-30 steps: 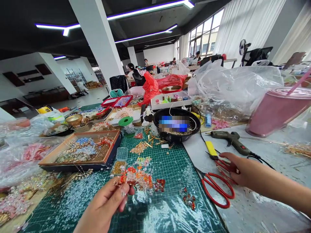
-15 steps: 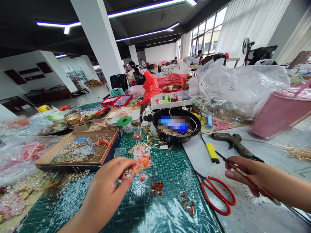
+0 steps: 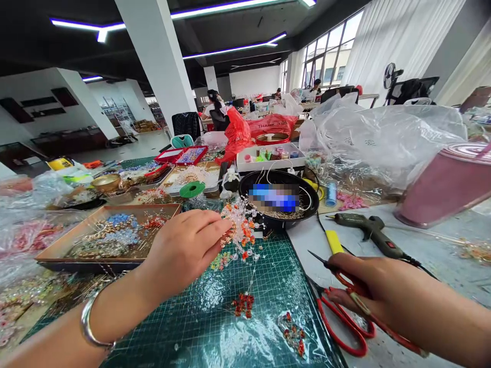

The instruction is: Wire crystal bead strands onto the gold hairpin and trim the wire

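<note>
My left hand [image 3: 187, 250] is closed on a wired bead spray [image 3: 243, 230] of clear and orange beads, raised over the green cutting mat [image 3: 180, 327]. The fingers hide its base. My right hand [image 3: 395, 296] is wrapped round a slim, pointed red tool [image 3: 319, 257], perhaps tweezers; its dark tip points left. Just under that hand lies a pair of red-handled scissors [image 3: 337, 327], partly covered. On the mat, below the spray, are a cluster of dark red beads [image 3: 243, 305] and a second cluster of red and clear beads [image 3: 293, 332]. Loose clear beads [image 3: 210, 294] are scattered nearby.
A tray [image 3: 48, 250] of beaded wire stems stands at left. Behind the spray are a green spool [image 3: 192, 189] and a black bowl [image 3: 245, 186] holding a blurred-out object. At right lie a glue gun [image 3: 368, 229] and a yellow cutter [image 3: 334, 241], near a pink cup [image 3: 441, 189].
My left hand has moved up and forward with the bead spray, which now shows more spread out. My right hand has shifted left over the scissors, bringing the red tool's tip closer to the mat.
</note>
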A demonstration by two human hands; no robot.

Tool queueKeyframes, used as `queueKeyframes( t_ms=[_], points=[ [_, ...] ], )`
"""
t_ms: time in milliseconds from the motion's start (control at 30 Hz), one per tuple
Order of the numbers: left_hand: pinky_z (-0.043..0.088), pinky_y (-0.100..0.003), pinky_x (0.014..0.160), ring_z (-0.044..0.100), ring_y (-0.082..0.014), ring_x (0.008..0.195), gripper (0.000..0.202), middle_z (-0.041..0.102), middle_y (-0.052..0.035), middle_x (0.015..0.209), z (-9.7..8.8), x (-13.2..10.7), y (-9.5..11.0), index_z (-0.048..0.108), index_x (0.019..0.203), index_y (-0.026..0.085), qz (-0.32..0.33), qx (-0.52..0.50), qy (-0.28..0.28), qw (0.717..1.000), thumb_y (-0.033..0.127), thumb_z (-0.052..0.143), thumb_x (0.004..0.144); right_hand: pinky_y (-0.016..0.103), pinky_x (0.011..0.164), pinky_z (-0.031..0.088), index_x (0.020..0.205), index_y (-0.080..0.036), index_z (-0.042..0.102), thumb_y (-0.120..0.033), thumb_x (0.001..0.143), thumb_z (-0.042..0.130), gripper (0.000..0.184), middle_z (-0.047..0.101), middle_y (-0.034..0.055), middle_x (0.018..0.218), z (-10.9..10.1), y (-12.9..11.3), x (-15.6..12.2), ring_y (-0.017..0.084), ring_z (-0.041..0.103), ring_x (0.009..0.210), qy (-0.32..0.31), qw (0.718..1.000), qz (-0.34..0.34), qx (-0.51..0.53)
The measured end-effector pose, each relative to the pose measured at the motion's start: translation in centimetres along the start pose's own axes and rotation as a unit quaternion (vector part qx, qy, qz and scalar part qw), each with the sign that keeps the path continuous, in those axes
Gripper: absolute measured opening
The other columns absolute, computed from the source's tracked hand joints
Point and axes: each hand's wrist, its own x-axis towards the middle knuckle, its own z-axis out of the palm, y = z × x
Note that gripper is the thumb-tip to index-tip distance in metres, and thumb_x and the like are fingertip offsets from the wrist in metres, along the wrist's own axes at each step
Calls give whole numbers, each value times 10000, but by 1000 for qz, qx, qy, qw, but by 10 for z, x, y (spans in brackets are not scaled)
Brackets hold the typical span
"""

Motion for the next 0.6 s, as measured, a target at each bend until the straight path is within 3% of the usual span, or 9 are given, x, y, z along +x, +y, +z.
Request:
queueKeyframes(
  t_ms=[100,200,433,600],
  points=[
    [569,-379,765,688,-227,868,196,733,-81,978,5,0,-7,684,1073,149,-5,1,-5,1000,171,541,940,470,683,518,1149,-279,606,-597,955,364,443,715,68,913,-7,-5,5,321,686,806,-111,993,16,-19],
    [570,-382,763,689,-232,866,196,733,-83,974,11,2,-11,687,1070,148,-7,0,-8,1000,179,545,939,487,722,515,1219,-259,584,-569,957,363,462,711,88,970,-10,-5,11,334,686,865,-125,991,16,-33],
    [567,-370,710,684,-221,815,186,731,-73,917,26,24,-15,703,999,147,14,-30,-1,999,182,527,950,344,572,426,1191,-274,563,-532,995,372,377,711,45,841,-7,-1,21,271,701,730,-32,995,-43,-78],
    [562,-353,671,675,-209,778,192,728,-58,894,38,35,-13,711,992,146,41,-28,14,999,182,527,952,321,497,325,1168,-271,526,-532,1010,370,344,672,6,725,-9,-3,28,265,686,621,40,984,-118,-125]
  ],
)
